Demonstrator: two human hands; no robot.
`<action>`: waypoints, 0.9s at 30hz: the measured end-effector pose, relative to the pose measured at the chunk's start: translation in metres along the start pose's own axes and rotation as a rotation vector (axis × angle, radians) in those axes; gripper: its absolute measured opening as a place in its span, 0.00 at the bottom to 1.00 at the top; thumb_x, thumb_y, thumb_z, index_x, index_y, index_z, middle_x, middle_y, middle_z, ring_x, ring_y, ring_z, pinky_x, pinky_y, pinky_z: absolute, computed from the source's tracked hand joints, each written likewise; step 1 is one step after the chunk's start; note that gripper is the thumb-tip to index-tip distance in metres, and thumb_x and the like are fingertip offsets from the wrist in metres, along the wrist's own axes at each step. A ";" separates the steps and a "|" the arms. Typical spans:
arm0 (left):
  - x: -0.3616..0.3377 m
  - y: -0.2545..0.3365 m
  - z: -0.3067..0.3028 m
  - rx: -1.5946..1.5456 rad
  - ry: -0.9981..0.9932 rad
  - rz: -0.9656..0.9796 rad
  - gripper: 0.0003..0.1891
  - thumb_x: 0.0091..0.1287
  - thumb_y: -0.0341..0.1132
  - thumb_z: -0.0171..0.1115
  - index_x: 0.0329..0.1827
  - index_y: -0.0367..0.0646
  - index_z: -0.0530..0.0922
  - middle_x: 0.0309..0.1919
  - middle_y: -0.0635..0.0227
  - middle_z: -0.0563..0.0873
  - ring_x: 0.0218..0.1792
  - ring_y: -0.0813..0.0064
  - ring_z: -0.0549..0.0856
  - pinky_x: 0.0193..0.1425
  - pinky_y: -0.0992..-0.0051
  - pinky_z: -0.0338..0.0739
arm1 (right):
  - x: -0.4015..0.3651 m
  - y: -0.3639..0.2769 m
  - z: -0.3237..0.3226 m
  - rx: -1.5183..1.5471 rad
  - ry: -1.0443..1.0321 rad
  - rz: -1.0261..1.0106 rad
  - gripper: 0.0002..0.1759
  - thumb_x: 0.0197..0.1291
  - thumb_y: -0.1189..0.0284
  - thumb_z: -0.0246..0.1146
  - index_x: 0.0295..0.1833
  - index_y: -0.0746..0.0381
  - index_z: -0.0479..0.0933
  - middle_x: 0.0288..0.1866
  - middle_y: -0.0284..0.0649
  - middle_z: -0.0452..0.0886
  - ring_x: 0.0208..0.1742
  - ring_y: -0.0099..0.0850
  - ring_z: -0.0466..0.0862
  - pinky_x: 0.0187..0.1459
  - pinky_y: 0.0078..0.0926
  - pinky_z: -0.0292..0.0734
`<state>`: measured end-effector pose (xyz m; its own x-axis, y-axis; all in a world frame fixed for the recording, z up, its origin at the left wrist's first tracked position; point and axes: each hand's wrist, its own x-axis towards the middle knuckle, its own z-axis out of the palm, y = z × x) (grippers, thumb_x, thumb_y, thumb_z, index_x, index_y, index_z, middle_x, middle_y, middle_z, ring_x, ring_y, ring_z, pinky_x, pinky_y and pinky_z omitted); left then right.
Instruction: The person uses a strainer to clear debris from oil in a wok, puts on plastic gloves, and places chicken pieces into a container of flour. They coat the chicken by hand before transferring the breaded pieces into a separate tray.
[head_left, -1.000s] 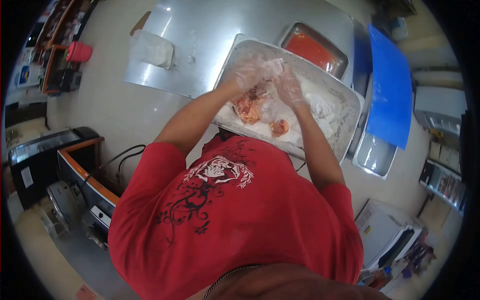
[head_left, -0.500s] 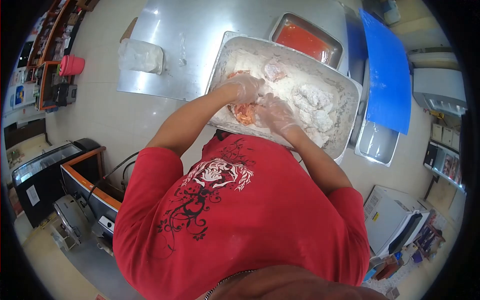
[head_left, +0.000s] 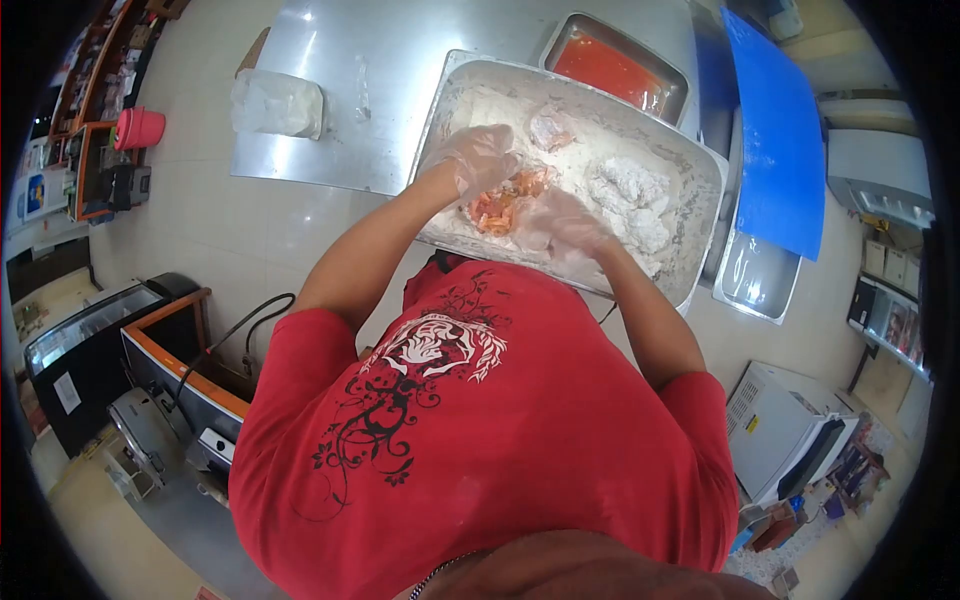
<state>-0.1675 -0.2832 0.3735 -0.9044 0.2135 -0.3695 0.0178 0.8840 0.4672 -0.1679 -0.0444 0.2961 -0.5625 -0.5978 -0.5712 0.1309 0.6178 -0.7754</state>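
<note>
Reaching into a metal tray of white flour-like powder with both thin clear gloves on. Bending the left hand over the reddish raw meat in the tray's near left part, fingers at its far edge; holding the right hand low, just to the right, blurred. Cannot tell in either grip whether clenched on meat or merely touching. Lying farther off, a lightly dusted piece; at right, thickly powdered pieces. Seems to jut past the near edge of the table, so could tip under hard pressing there. Could also throw powder over the near rim with a brisk scoop, lose slick meat through loose glove film, or, by shoving the tray away, slop red-orange liquid from the pan beyond.
</note>
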 end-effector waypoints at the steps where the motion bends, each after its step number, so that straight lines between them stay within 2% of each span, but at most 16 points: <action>1: 0.014 -0.025 0.030 0.050 -0.032 0.074 0.16 0.74 0.44 0.54 0.53 0.41 0.77 0.44 0.48 0.85 0.48 0.48 0.85 0.53 0.56 0.78 | 0.002 0.003 -0.008 0.154 -0.036 0.025 0.26 0.63 0.64 0.67 0.62 0.66 0.73 0.40 0.45 0.83 0.39 0.38 0.86 0.32 0.33 0.85; 2: 0.022 -0.038 0.047 0.099 -0.065 0.146 0.17 0.76 0.45 0.52 0.53 0.41 0.77 0.44 0.48 0.85 0.47 0.48 0.85 0.52 0.56 0.78 | 0.002 -0.004 -0.020 0.313 -0.105 0.080 0.27 0.64 0.65 0.67 0.64 0.66 0.72 0.42 0.44 0.83 0.41 0.35 0.86 0.30 0.30 0.85; 4: 0.010 -0.010 0.027 -0.037 -0.252 0.030 0.19 0.78 0.47 0.49 0.54 0.40 0.78 0.43 0.49 0.86 0.46 0.49 0.85 0.51 0.57 0.78 | -0.006 -0.011 -0.032 0.575 -0.175 0.066 0.31 0.64 0.66 0.68 0.70 0.65 0.67 0.53 0.43 0.82 0.49 0.31 0.85 0.36 0.29 0.86; 5: 0.003 0.005 0.023 -0.106 -0.348 -0.029 0.21 0.79 0.48 0.47 0.54 0.39 0.78 0.42 0.49 0.86 0.45 0.49 0.85 0.51 0.58 0.78 | -0.015 -0.022 -0.033 0.718 -0.149 0.042 0.29 0.64 0.67 0.67 0.68 0.65 0.69 0.54 0.41 0.82 0.48 0.29 0.84 0.41 0.28 0.83; 7: -0.001 0.012 0.036 -0.344 -0.111 0.015 0.25 0.79 0.51 0.45 0.56 0.37 0.78 0.41 0.48 0.86 0.44 0.48 0.85 0.50 0.57 0.79 | -0.028 -0.049 -0.034 0.996 -0.095 -0.019 0.25 0.64 0.67 0.66 0.64 0.67 0.74 0.54 0.37 0.82 0.46 0.25 0.81 0.50 0.26 0.77; 8: -0.004 0.015 0.042 -0.461 0.003 0.038 0.26 0.79 0.52 0.44 0.57 0.36 0.78 0.40 0.47 0.86 0.43 0.48 0.85 0.49 0.57 0.79 | -0.023 -0.048 -0.031 0.949 -0.063 -0.062 0.26 0.64 0.68 0.66 0.65 0.67 0.73 0.54 0.37 0.82 0.46 0.26 0.81 0.50 0.27 0.77; 11: -0.007 0.031 0.051 -0.424 0.262 -0.097 0.27 0.78 0.52 0.45 0.55 0.32 0.77 0.40 0.45 0.86 0.43 0.46 0.85 0.50 0.56 0.78 | 0.003 -0.030 -0.017 0.780 0.061 -0.174 0.27 0.64 0.69 0.64 0.66 0.68 0.71 0.53 0.38 0.83 0.45 0.30 0.82 0.49 0.30 0.78; 13: -0.007 0.034 0.039 -0.332 0.169 -0.170 0.26 0.76 0.50 0.47 0.56 0.32 0.76 0.42 0.44 0.86 0.46 0.47 0.86 0.53 0.57 0.78 | 0.022 -0.026 -0.004 0.629 0.178 -0.245 0.25 0.65 0.70 0.63 0.66 0.66 0.71 0.49 0.42 0.84 0.44 0.33 0.83 0.48 0.32 0.79; 15: -0.010 0.039 0.031 -0.243 0.063 -0.246 0.25 0.75 0.49 0.48 0.56 0.32 0.76 0.44 0.43 0.87 0.49 0.48 0.86 0.55 0.58 0.78 | 0.030 -0.031 0.001 0.339 0.330 -0.165 0.21 0.65 0.71 0.61 0.63 0.65 0.73 0.45 0.47 0.85 0.42 0.37 0.84 0.46 0.35 0.79; 16: -0.007 0.036 0.033 -0.182 0.057 -0.231 0.25 0.75 0.48 0.48 0.57 0.32 0.75 0.44 0.43 0.87 0.50 0.48 0.86 0.55 0.58 0.79 | 0.032 -0.032 0.003 0.193 0.395 -0.121 0.20 0.65 0.72 0.60 0.61 0.64 0.74 0.43 0.50 0.85 0.41 0.40 0.85 0.46 0.37 0.79; 19: 0.013 0.025 0.023 -0.077 0.022 -0.174 0.24 0.75 0.47 0.47 0.62 0.34 0.73 0.45 0.44 0.87 0.50 0.48 0.86 0.56 0.59 0.79 | 0.043 -0.034 -0.003 0.085 0.411 -0.171 0.15 0.65 0.73 0.59 0.56 0.64 0.75 0.37 0.56 0.84 0.39 0.46 0.85 0.44 0.40 0.78; 20: 0.015 0.026 0.008 -0.103 0.004 -0.153 0.25 0.75 0.46 0.48 0.64 0.35 0.72 0.46 0.45 0.87 0.51 0.47 0.86 0.57 0.59 0.79 | 0.044 -0.033 -0.014 -0.176 0.425 -0.235 0.13 0.65 0.73 0.57 0.53 0.64 0.76 0.41 0.57 0.84 0.40 0.53 0.85 0.45 0.43 0.79; 23: 0.034 0.014 -0.010 -0.145 -0.015 -0.090 0.26 0.73 0.47 0.51 0.66 0.36 0.72 0.50 0.47 0.87 0.53 0.49 0.85 0.59 0.60 0.79 | 0.050 -0.034 -0.049 -1.077 0.443 -0.297 0.17 0.66 0.69 0.56 0.58 0.62 0.76 0.45 0.58 0.82 0.42 0.54 0.85 0.48 0.48 0.80; 24: 0.047 -0.005 0.004 -0.074 0.021 -0.095 0.27 0.73 0.47 0.53 0.66 0.36 0.73 0.51 0.48 0.86 0.54 0.49 0.85 0.60 0.60 0.79 | 0.053 -0.016 -0.056 -0.697 0.552 -0.276 0.22 0.67 0.66 0.54 0.62 0.66 0.76 0.53 0.61 0.81 0.47 0.54 0.85 0.54 0.49 0.80; 26: 0.068 -0.045 0.042 0.127 0.091 -0.156 0.28 0.71 0.48 0.55 0.67 0.37 0.74 0.54 0.50 0.86 0.55 0.51 0.85 0.62 0.60 0.79 | 0.040 -0.023 -0.051 -0.611 0.409 -0.133 0.25 0.68 0.65 0.54 0.64 0.70 0.73 0.55 0.62 0.80 0.50 0.54 0.85 0.56 0.48 0.79; 27: 0.059 -0.032 0.027 0.155 0.113 -0.229 0.28 0.70 0.49 0.57 0.66 0.37 0.76 0.57 0.51 0.85 0.56 0.54 0.85 0.61 0.62 0.79 | 0.034 -0.038 -0.052 -0.569 0.342 -0.065 0.27 0.68 0.64 0.54 0.65 0.72 0.72 0.56 0.63 0.80 0.52 0.54 0.85 0.57 0.47 0.79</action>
<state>-0.2100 -0.2881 0.3151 -0.9339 -0.0393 -0.3553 -0.1358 0.9585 0.2508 -0.2343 -0.0617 0.3199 -0.7944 -0.5049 -0.3377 -0.3104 0.8153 -0.4888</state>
